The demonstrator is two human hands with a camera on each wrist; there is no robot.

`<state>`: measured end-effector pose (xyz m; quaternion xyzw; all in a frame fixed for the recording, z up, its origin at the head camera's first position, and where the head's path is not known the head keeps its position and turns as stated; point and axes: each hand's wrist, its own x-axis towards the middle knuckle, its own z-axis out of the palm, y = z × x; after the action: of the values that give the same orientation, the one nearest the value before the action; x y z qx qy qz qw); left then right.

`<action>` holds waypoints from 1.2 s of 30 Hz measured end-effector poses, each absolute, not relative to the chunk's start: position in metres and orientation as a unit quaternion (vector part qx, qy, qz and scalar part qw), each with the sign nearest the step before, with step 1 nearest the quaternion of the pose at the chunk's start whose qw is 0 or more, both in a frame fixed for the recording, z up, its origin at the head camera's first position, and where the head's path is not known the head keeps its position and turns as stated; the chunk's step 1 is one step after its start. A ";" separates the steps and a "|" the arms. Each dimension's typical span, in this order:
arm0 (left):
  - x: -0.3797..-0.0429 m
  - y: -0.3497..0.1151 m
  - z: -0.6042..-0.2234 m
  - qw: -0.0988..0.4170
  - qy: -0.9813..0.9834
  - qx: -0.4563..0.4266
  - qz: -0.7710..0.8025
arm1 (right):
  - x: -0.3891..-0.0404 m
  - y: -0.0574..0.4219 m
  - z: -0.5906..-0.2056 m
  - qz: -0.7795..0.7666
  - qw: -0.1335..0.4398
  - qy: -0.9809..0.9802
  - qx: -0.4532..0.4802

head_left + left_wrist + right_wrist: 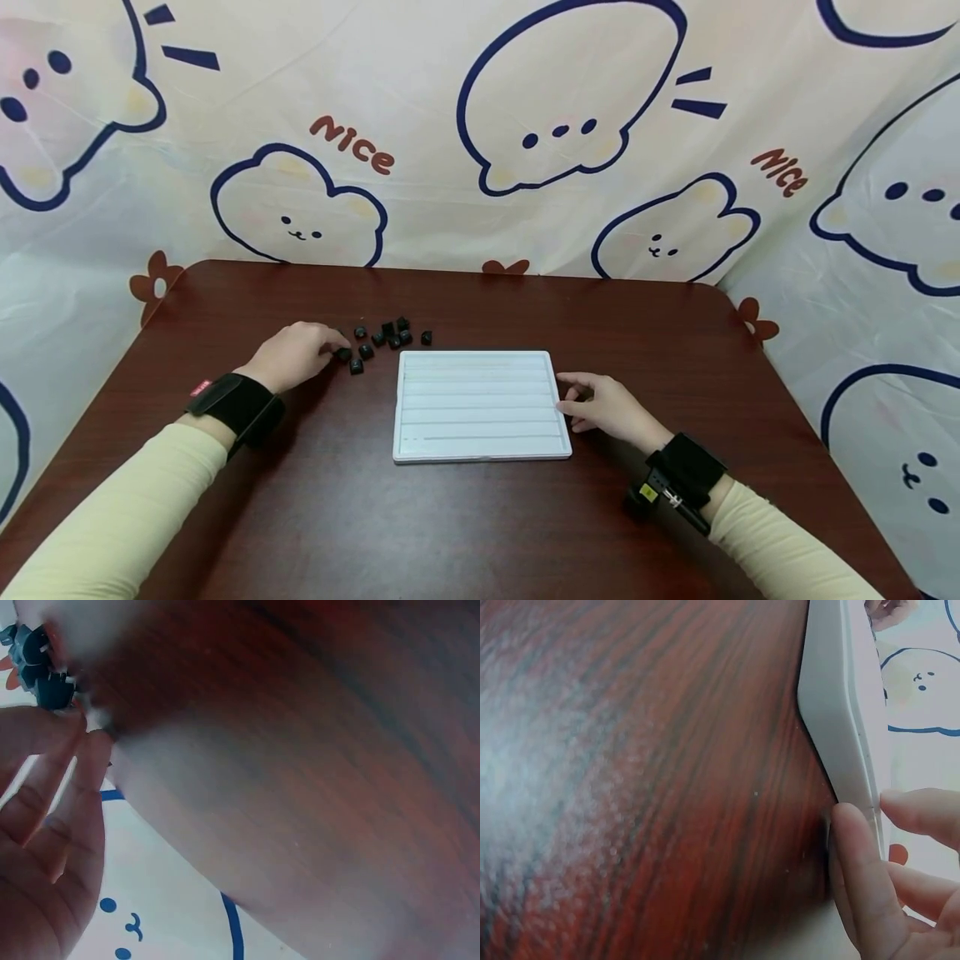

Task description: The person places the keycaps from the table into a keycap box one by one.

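My left hand (292,354) is at the left end of a loose cluster of small black blocks (365,351). Its thumb and fingertips come together around one black block (342,354), which the fingers partly cover. In the left wrist view the fingers (82,761) meet just beside several dark blocks (54,690). A flat white tray (480,400) with ridges across its top lies right of the blocks. Against its right edge rest the thumb and index finger of my right hand (603,406). The right wrist view shows these fingers (862,862) touching the tray's side (832,712), mostly straight.
Everything lies on a dark reddish-brown wooden table (420,533). A pale curtain (420,100) with cartoon animals hangs behind the table and at both sides. One black block (427,337) sits apart from the cluster, near the tray's back left corner.
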<state>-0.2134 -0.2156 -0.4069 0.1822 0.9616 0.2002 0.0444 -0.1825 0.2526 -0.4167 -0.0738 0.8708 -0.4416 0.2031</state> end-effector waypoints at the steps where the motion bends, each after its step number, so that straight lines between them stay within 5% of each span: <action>1: -0.213 -0.215 -0.407 0.051 0.961 0.173 0.210 | -0.182 0.252 -0.417 -0.441 0.203 0.871 -0.074; 9: -0.211 -0.206 -0.402 0.069 0.964 0.074 0.245 | -0.181 0.252 -0.415 -0.437 0.202 0.873 -0.074; 36: -0.206 -0.193 -0.403 0.045 0.965 0.063 0.250 | -0.175 0.245 -0.413 -0.463 0.212 0.858 -0.059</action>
<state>-0.2057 -0.1929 -0.4027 0.0628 0.9652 0.2498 0.0452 -0.1755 0.2449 -0.4132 -0.0593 0.8583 -0.4633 0.2125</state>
